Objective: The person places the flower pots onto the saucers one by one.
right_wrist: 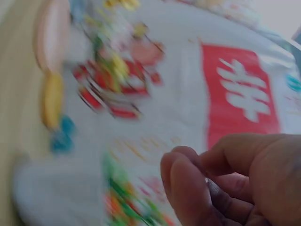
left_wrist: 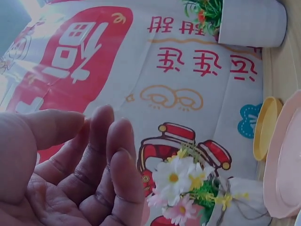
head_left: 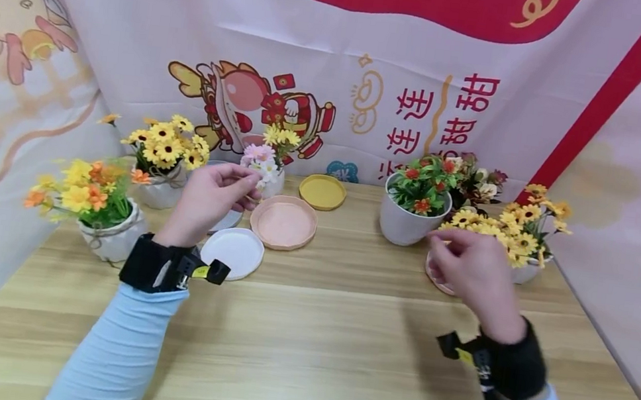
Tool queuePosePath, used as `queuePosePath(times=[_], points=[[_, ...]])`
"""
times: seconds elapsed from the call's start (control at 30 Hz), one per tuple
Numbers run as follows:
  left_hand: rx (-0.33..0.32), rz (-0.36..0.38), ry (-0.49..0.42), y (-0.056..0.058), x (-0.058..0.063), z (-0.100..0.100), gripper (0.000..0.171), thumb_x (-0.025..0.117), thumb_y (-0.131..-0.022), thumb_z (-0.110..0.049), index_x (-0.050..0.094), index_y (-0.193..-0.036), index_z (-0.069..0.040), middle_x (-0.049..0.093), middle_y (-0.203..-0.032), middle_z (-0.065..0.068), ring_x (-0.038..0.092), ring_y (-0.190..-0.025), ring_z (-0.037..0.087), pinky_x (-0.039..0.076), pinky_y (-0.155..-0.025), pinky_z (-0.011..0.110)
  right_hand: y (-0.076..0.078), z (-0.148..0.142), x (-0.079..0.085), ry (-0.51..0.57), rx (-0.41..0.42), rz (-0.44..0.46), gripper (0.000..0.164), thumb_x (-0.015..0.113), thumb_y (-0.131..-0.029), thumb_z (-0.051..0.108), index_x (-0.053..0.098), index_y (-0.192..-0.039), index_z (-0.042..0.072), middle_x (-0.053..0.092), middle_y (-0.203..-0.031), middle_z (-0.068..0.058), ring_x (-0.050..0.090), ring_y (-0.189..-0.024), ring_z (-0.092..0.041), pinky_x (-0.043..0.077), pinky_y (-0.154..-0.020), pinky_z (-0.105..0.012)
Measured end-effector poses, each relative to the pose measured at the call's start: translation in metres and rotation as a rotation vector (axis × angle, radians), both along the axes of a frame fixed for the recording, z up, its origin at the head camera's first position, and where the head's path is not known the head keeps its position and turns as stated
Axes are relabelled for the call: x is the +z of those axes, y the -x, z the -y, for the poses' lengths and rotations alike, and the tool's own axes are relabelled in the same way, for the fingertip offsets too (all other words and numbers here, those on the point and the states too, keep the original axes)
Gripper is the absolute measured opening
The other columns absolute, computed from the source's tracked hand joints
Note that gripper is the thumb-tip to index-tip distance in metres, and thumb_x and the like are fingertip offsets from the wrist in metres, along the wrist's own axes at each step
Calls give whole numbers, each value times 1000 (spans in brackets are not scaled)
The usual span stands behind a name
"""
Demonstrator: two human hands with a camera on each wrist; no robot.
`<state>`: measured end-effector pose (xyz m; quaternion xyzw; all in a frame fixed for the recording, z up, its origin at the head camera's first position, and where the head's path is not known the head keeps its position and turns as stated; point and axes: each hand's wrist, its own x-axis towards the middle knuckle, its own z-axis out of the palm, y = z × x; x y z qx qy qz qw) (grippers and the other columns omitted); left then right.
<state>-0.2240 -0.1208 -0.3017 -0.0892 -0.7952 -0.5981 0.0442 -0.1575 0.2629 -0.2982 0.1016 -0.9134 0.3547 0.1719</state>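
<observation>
My left hand (head_left: 214, 199) hovers over the left group of saucers, its fingers loosely bent with nothing between them. Just beyond it stands a small pot of pink, white and yellow flowers (head_left: 281, 138). A pink saucer (head_left: 283, 223) and a white saucer (head_left: 234, 253) lie near that hand. On the other side, my right hand (head_left: 476, 272) is raised in front of yellow flowers (head_left: 522, 241), thumb close to the bent fingers; no held thing shows. It partly hides another pinkish saucer (head_left: 437, 280). Left of it is a white pot (head_left: 404, 224) with a red-flowered plant.
A yellow saucer (head_left: 322, 192) lies near the back cloth. At the left stand a pot of yellow and orange flowers (head_left: 107, 227) and a pot of yellow daisies (head_left: 162, 187). Dark red and cream flowers (head_left: 481, 186) stand at the back right. Printed cloth (head_left: 363, 52) encloses the wooden table (head_left: 302, 351).
</observation>
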Motion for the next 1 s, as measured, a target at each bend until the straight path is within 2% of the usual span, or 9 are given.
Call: queuePosePath(times=[0.1, 0.2, 0.3, 0.4, 0.47, 0.57, 0.63, 0.7, 1.0], points=[[1, -8, 46, 2, 0, 5, 37, 61, -100, -27, 64, -118, 5, 70, -94, 18, 70, -75, 19, 60, -69, 30, 23, 31, -18, 63, 68, 121, 18, 63, -96, 9, 73, -106, -2, 68, -67, -5, 65, -54, -16, 57, -49, -26], [-11, -35, 91, 3, -1, 5, 30, 61, -100, -21, 66, -112, 6, 69, -92, 21, 68, -72, 21, 60, -68, 31, 56, 62, -36, 150, 93, 277, 25, 58, -98, 10, 69, -116, -3, 69, -71, -9, 66, -56, -18, 59, -53, -31], [-29, -39, 130, 3, -3, 2, 24, 61, -100, -18, 68, -107, 4, 69, -88, 19, 67, -70, 20, 61, -68, 34, 94, 91, -54, 216, 66, 406, 32, 52, -98, 9, 64, -126, -3, 69, -74, -12, 67, -59, -20, 61, -57, -35], [-53, -21, 170, 2, -6, -3, 22, 61, -100, -19, 69, -107, 1, 70, -86, 15, 67, -69, 20, 60, -69, 37, 132, 111, -69, 182, -13, 503, 38, 49, -99, 12, 59, -133, -1, 71, -76, -13, 67, -60, -20, 60, -59, -32], [-68, -17, 183, 0, -8, -6, 21, 62, -99, -19, 70, -107, -1, 71, -85, 13, 67, -69, 21, 60, -69, 37, 153, 121, -76, 100, -82, 560, 33, 49, -99, 15, 66, -123, 1, 71, -74, -11, 67, -61, -20, 56, -57, -29], [-88, -28, 188, 0, -10, -11, 19, 62, -99, -15, 70, -107, 0, 72, -84, 12, 67, -68, 23, 59, -66, 35, 179, 130, -85, -73, -151, 594, 32, 49, -99, 20, 74, -93, 2, 67, -68, -8, 63, -62, -22, 45, -54, -28], [-93, -36, 182, 0, -12, -14, 18, 63, -98, -14, 71, -106, -1, 72, -83, 12, 67, -68, 23, 59, -65, 34, 192, 134, -90, -160, -176, 584, 39, 49, -99, 21, 70, -70, 4, 63, -66, -8, 59, -64, -24, 43, -54, -29], [-94, -40, 180, 0, -13, -15, 17, 63, -98, -14, 72, -105, -1, 72, -82, 11, 67, -66, 22, 58, -64, 33, 203, 135, -96, -213, -187, 572, 44, 50, -99, 22, 66, -63, 5, 60, -66, -8, 58, -66, -25, 43, -57, -30], [-81, 0, 184, 0, -11, -5, 18, 63, -98, -15, 72, -107, -2, 72, -83, 9, 66, -66, 20, 57, -63, 29, 234, 141, -114, -179, -228, 623, 36, 54, -98, 25, 67, -73, 3, 61, -64, -7, 58, -59, -23, 45, -56, -30]])
